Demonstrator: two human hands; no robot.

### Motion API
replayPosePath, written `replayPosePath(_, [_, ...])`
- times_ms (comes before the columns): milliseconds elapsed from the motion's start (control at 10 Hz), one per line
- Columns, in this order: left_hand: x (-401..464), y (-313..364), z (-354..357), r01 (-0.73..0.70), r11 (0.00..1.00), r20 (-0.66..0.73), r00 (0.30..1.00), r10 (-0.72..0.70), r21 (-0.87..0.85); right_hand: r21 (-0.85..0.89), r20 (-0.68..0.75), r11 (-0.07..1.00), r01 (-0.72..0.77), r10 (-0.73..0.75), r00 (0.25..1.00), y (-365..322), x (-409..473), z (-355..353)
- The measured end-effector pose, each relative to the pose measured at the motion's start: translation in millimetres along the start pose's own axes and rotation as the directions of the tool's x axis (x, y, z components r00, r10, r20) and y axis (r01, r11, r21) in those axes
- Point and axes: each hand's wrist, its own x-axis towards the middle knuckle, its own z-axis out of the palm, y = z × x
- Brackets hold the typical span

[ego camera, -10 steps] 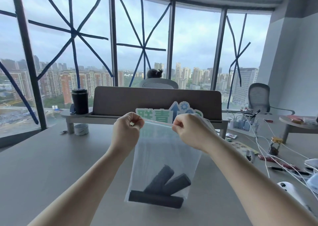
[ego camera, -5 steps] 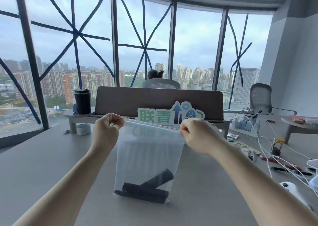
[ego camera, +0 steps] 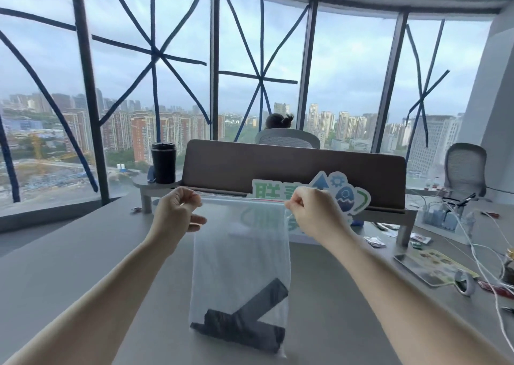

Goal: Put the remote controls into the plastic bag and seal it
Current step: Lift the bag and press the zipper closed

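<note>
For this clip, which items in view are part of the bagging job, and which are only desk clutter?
Part of the job:
- plastic bag, held up by its top edge
- remote controls, dark, at the bag's bottom
- left hand and right hand, pinching the top corners

Just lying about:
- black tumbler
- green and blue sign
- tape roll
- white cables

Grey desk [ego camera: 83, 253], wide and matte, with a raised shelf [ego camera: 155, 184] along the far edge carrying a black tumbler [ego camera: 163, 163] beside a brown divider panel [ego camera: 278, 167]. At the right, a printed sheet [ego camera: 434, 267], a roll of tape [ego camera: 465, 282], small packets [ego camera: 375, 241] and white cables [ego camera: 472, 242] strewn over the surface. At the near centre, the bottom edge of a clear plastic bag [ego camera: 242, 253] touching the desktop, dark remote controls [ego camera: 244, 323] lying inside.
</note>
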Motion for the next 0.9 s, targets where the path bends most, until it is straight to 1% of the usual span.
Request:
replayPosePath(100, [46.3, -12.1, -16.2, 0.052, 0.997, -0.022, 0.998, -0.053, -0.049, 0.119, 0.001, 0.992, -0.048, 0.048, 0.999, -17.8, 53.5, 45.5])
replayPosePath(200, [92.6, -11.0, -41.2, 0.026, 0.99, -0.139, 0.989, -0.045, -0.137, 0.187, -0.102, 0.982, 0.001, 0.019, 0.995, -49.7, 93.5, 76.3])
replayPosePath(300, [119.7, -20.4, -69.9, -0.022, 0.991, -0.21, 0.978, -0.006, -0.13, 0.223, -0.129, 0.974, 0.051, -0.022, 0.991, -72.6, 102.9, 101.3])
replayPosePath(400, [123.9, -50.1, -91.1, 0.014, 0.989, -0.212, 0.976, -0.046, -0.147, 0.294, -0.045, 0.955, 0.047, -0.035, 0.998, -74.0, 85.5, 138.2])
replayPosePath(500, [110.0, -95.6, -104.4, 0.107, 0.983, -0.208, 0.968, -0.137, -0.148, 0.286, 0.105, 0.958, -0.001, -0.03, 0.994, -65.4, 57.0, 176.8])
replayPosePath(600, [82.0, -134.6, -113.7, 0.188, 0.972, -0.238, 0.947, -0.217, -0.137, 0.298, 0.294, 0.953, -0.046, -0.045, 0.955, -63.7, 23.9, 197.9])
replayPosePath(700, [46.6, -153.3, -123.4, 0.22, 0.966, -0.265, 0.931, -0.249, -0.134, 0.352, 0.466, 0.931, -0.1, -0.081, 0.881, -62.5, -5.1, 189.9])
replayPosePath(800, [16.3, -155.1, -131.3, 0.244, 0.968, -0.265, 0.931, -0.25, -0.056, 0.384, 0.487, 0.912, -0.146, -0.066, 0.871, -55.5, -26.6, 154.9])
replayPosePath(900, [-31.0, -153.5, -140.5, 0.234, 0.967, -0.327, 0.926, -0.188, 0.106, 0.489, 0.353, 0.858, -0.156, -0.031, 0.935, -41.0, -44.1, 90.1])
